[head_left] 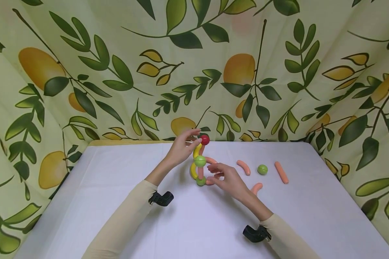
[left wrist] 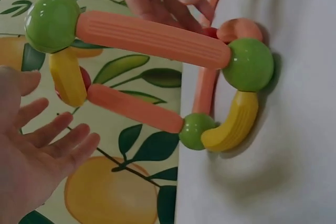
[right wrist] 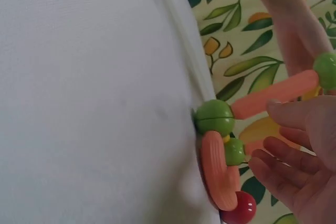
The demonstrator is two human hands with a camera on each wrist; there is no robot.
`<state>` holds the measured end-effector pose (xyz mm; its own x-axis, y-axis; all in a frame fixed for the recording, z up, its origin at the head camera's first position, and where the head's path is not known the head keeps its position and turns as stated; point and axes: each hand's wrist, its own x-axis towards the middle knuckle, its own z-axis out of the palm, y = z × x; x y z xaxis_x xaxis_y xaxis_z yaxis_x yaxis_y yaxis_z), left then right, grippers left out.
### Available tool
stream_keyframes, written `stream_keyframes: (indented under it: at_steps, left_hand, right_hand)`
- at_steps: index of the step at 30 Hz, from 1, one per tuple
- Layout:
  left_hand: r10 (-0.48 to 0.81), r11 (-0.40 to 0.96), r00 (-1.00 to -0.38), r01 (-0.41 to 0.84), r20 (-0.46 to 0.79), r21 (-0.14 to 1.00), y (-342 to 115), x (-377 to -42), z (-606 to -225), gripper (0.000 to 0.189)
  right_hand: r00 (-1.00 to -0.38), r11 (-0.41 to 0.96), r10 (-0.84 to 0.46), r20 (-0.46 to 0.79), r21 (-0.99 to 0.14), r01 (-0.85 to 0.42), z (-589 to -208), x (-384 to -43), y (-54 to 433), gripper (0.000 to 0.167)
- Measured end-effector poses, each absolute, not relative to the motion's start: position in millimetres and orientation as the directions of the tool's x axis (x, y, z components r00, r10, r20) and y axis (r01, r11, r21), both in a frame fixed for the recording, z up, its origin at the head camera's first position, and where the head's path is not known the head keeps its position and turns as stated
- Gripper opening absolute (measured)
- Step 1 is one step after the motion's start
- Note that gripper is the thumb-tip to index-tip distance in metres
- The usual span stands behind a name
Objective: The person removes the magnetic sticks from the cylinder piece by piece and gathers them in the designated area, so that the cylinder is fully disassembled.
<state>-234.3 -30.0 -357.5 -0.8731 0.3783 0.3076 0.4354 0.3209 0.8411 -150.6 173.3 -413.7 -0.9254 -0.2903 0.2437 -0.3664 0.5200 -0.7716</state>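
Observation:
An upright toy frame of balls and rods stands at mid-table, beneath and between the hands. In the head view a red ball (head_left: 205, 139) tops it, with a green ball (head_left: 200, 160) in front and a lower green ball (head_left: 200, 180) at its foot. A straight orange rod (left wrist: 152, 38) links two green balls, and a curved yellow rod (left wrist: 233, 124) joins the base. My left hand (head_left: 181, 146) is beside the top, fingers spread around nothing. My right hand (head_left: 228, 179) hovers at the lower right side, fingers loosely bent, thumb overlapping an orange rod (right wrist: 252, 100) in its wrist view.
To the right on the white table (head_left: 110, 187) lie a curved orange rod (head_left: 244, 167), a loose green ball (head_left: 262, 169) and a straight orange rod (head_left: 281, 172). Another curved rod (head_left: 257, 187) is partly behind the right forearm. A leaf-patterned curtain (head_left: 194, 54) hangs behind.

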Motion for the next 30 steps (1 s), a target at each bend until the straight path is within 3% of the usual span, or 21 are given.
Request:
stream_keyframes:
  at_steps: [14, 30]
  left_hand:
    - [0.452, 0.332, -0.858, 0.416, 0.244, 0.847, -26, -248, -351, 0.038]
    - [0.552, 0.269, -0.825, 0.312, 0.12, 0.911, -30, -256, -354, 0.038]
  right_hand:
    - [-0.902, 0.447, -0.36, 0.238, -0.805, -0.391, -428, -164, 149, 0.024]
    - [-0.916, 0.506, -0.355, 0.188, -0.785, -0.357, -429, -168, 147, 0.018]
